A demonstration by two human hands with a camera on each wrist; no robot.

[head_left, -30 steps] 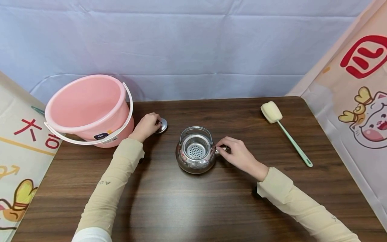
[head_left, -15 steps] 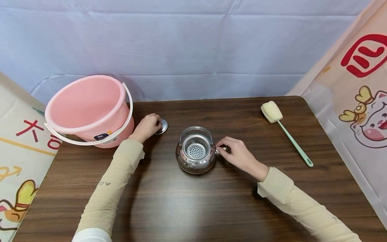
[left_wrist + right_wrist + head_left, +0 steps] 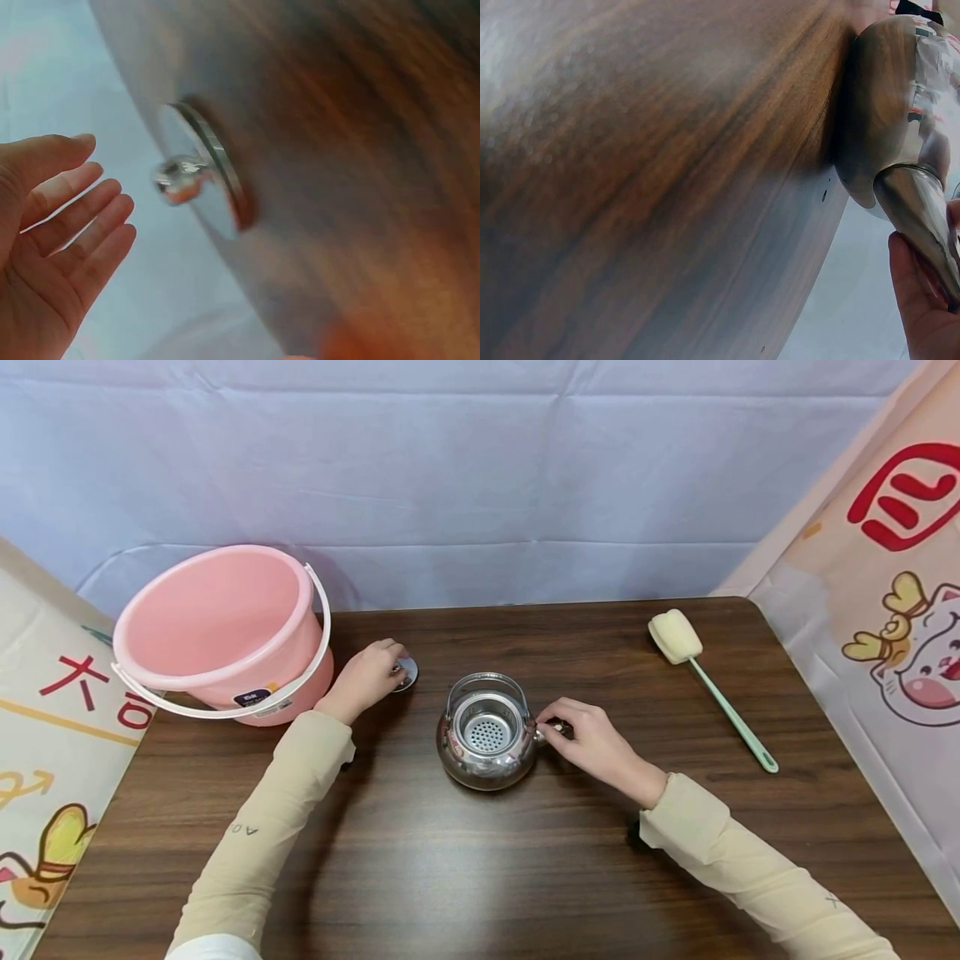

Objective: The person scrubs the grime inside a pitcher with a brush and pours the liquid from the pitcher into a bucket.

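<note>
On the table lies a round metal teapot lid, its ball-shaped knob upward. My left hand is just above and beside it; in the left wrist view the relaxed fingers are apart from the knob. A shiny steel teapot stands upright, uncovered, with a perforated strainer inside its mouth. Its loop handle is raised. With thumb and fingers, my right hand pinches the spout on the teapot's right side.
A pink bucket with a white handle stands at the back left. On the right lies a sponge brush with a green handle. A pale cloth hangs behind the wooden table, and printed sheets flank it.
My left hand has let go of the lid knob and shifted slightly; its forearm has swung a little left. The right hand and the teapot stay put.
</note>
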